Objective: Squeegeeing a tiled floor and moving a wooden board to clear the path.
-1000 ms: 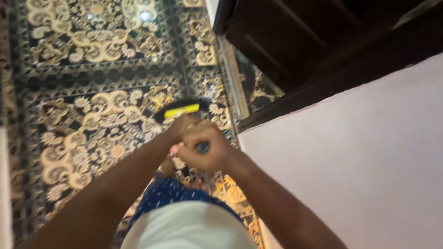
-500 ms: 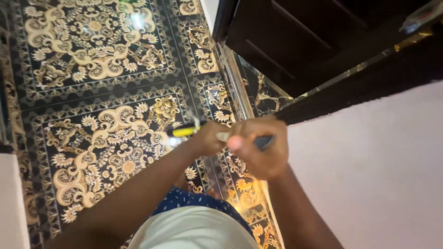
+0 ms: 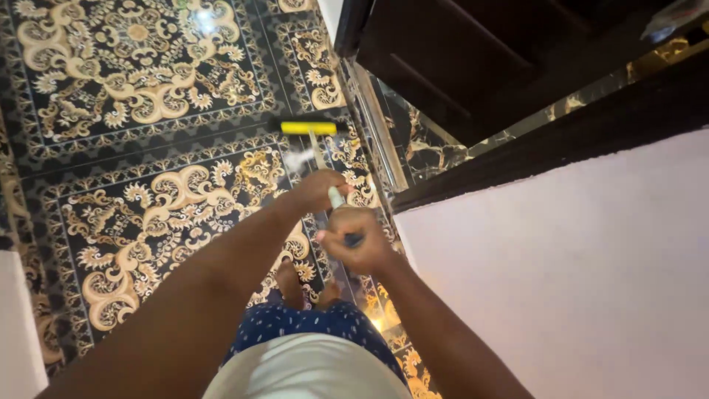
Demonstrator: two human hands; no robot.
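Observation:
I stand on a glossy black and gold patterned tile floor (image 3: 148, 185) and hold a long-handled broom. Its yellow head (image 3: 308, 128) with dark bristles rests on the floor ahead of me, near the door threshold. The pale handle (image 3: 320, 157) runs back to my hands. My left hand (image 3: 317, 191) grips the handle further down. My right hand (image 3: 357, 244) is closed round the dark top end of the handle, closer to my body. My bare feet (image 3: 292, 284) show below my hands.
A dark wooden door and frame (image 3: 473, 66) stand at the upper right, with a metal threshold strip (image 3: 373, 140) along the floor. A plain white wall (image 3: 576, 281) fills the right side. A white edge (image 3: 18, 325) sits at the lower left.
The broom head has been pushed forward, away from me, toward the door threshold. My hands moved from a raised, close-together grip to a lower, spread grip along the handle.

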